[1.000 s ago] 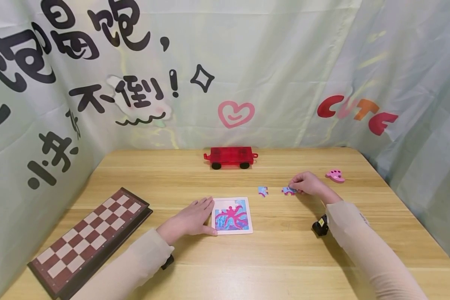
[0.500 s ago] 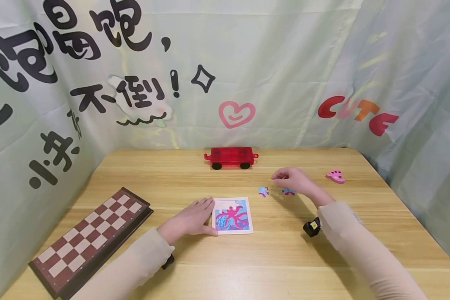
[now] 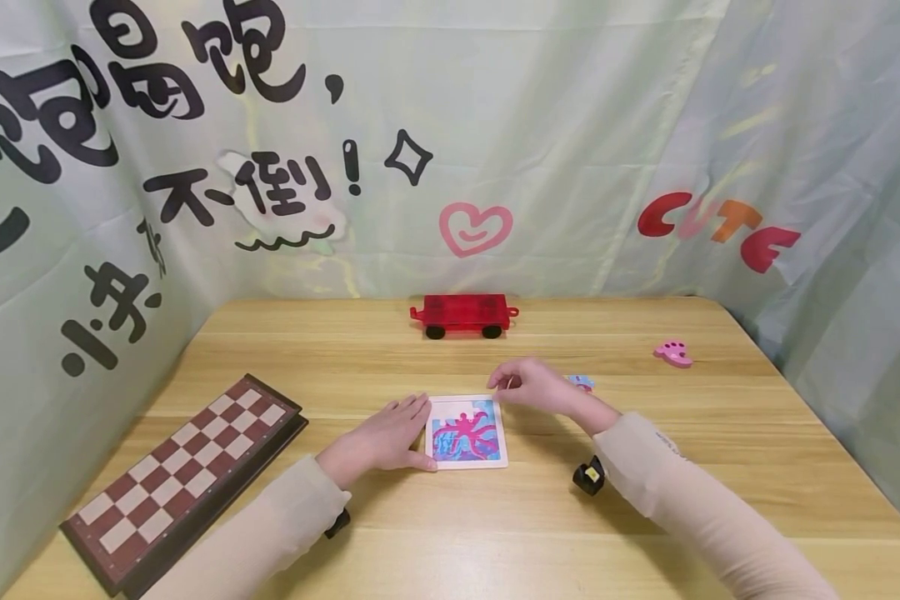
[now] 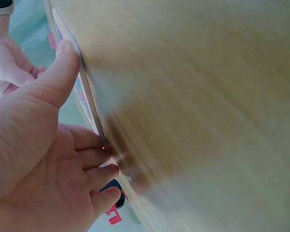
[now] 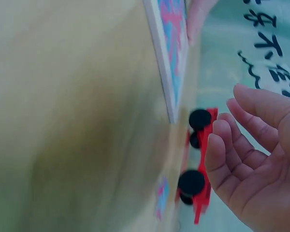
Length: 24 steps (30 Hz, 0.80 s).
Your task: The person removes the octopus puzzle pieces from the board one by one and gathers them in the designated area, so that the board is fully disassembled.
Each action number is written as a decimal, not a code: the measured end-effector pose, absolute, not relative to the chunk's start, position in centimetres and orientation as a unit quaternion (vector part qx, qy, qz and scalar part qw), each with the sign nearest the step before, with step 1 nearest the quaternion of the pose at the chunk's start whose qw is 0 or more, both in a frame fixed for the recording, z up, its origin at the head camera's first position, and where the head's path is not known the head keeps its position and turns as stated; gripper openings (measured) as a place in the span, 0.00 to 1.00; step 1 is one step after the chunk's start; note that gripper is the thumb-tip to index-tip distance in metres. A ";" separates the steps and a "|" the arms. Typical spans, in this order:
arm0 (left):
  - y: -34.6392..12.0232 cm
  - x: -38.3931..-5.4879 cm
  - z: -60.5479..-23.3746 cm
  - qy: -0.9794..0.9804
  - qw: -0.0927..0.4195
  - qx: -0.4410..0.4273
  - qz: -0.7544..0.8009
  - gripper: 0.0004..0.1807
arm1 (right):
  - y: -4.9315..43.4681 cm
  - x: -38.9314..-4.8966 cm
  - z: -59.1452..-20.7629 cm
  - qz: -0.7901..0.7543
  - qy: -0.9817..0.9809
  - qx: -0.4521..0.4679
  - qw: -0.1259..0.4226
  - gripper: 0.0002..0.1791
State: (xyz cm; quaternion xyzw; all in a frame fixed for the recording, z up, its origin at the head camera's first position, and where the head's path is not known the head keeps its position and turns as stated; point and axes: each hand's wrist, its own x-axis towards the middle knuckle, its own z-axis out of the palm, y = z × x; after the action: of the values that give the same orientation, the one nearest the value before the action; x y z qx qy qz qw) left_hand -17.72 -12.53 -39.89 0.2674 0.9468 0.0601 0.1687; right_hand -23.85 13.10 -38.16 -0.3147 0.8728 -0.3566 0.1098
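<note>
A small square puzzle tray [image 3: 466, 465] with a pink frame and a pink octopus on blue lies mid-table; its upper left part shows bare backing. My left hand [image 3: 386, 435] rests along its left side, thumb at the near corner and fairly straight fingers at the far corner. At the tray's far right corner hovers my right hand [image 3: 536, 386], fingers loosely bent, with nothing seen between them in the right wrist view. A loose blue and pink puzzle piece [image 3: 581, 382] shows partly behind that hand. One loose piece [image 5: 161, 198] also lies on the table in the right wrist view.
A red toy wagon [image 3: 465, 313] with black wheels stands at the back. To the left lies a brown and white checkerboard case [image 3: 187, 475]. A pink toy piece with dark spots [image 3: 673, 354] sits at the far right, and a printed curtain [image 3: 570, 142] hangs behind.
From the loose pieces my right hand has moved left to the tray's corner, now covering the nearer piece's spot in the head view. The left hand and tray have stayed put.
</note>
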 end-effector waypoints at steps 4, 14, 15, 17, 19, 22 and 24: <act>-12.5 -17.7 -39.8 0.947 0.169 0.266 0.060 0.51 | 12.0 -23.5 -38.8 -0.348 0.866 -0.336 0.126 0.05; -12.4 -17.7 -39.7 0.947 0.170 0.264 0.061 0.52 | 10.6 -23.3 -40.0 -0.317 0.870 -0.342 0.161 0.04; -12.4 -17.7 -39.7 0.947 0.170 0.264 0.060 0.52 | 10.6 -23.2 -40.0 -0.312 0.872 -0.342 0.160 0.04; -12.4 -17.7 -39.7 0.947 0.170 0.265 0.061 0.52 | 10.5 -23.2 -39.9 -0.306 0.875 -0.341 0.159 0.04; -12.4 -17.7 -39.7 0.947 0.170 0.264 0.061 0.52 | 10.4 -23.2 -39.8 -0.300 0.877 -0.341 0.158 0.03; -12.4 -17.7 -39.7 0.947 0.171 0.264 0.061 0.52 | 10.3 -23.1 -39.8 -0.290 0.880 -0.341 0.155 0.04; -12.4 -17.7 -39.8 0.947 0.171 0.263 0.062 0.52 | 10.2 -23.1 -39.8 -0.282 0.883 -0.342 0.152 0.04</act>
State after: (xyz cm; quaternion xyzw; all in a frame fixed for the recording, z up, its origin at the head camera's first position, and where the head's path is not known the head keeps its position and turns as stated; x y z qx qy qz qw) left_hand -17.71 -12.43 -39.76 0.2633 0.9474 0.0617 0.1712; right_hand -23.14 10.23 -39.80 -0.3420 0.8834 -0.2820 0.1520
